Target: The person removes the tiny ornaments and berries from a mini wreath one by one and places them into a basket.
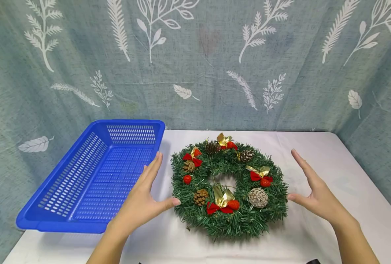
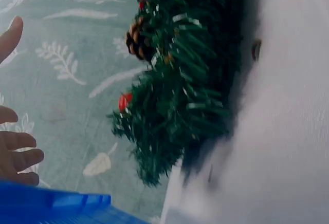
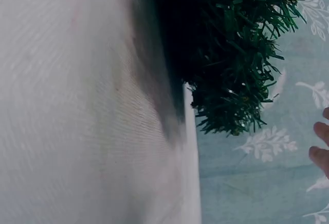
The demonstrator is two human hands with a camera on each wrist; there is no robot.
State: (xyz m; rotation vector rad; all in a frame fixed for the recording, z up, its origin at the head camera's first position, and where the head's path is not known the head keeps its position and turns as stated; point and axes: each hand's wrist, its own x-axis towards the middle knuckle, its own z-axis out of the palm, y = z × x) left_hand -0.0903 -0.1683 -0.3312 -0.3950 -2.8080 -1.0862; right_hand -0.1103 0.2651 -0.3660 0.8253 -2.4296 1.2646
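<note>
A green Christmas wreath [image 1: 229, 225] lies flat on the white table, dressed with pine cones, red berries and red and gold bows. My left hand [image 1: 142, 196] hovers at its left side with fingers straight and thumb spread; the thumb tip overlaps the wreath's edge in the head view. On the other side, my right hand [image 1: 320, 198] is held with thumb and fingers apart, its thumb tip right at the wreath's edge. Both palms face inward and neither hand grips anything. The left wrist view shows the wreath [image 2: 190, 80] beside the left fingers [image 2: 20, 157]; the right fingers [image 3: 321, 147] show at that view's edge.
A blue plastic basket [image 1: 91, 225] with slotted walls stands at the left of the table [image 1: 314, 146], just beyond the left hand. Behind the table hangs a grey-green curtain [image 1: 202, 80] with white leaf prints. A small brown bit [image 2: 256, 49] lies near the wreath.
</note>
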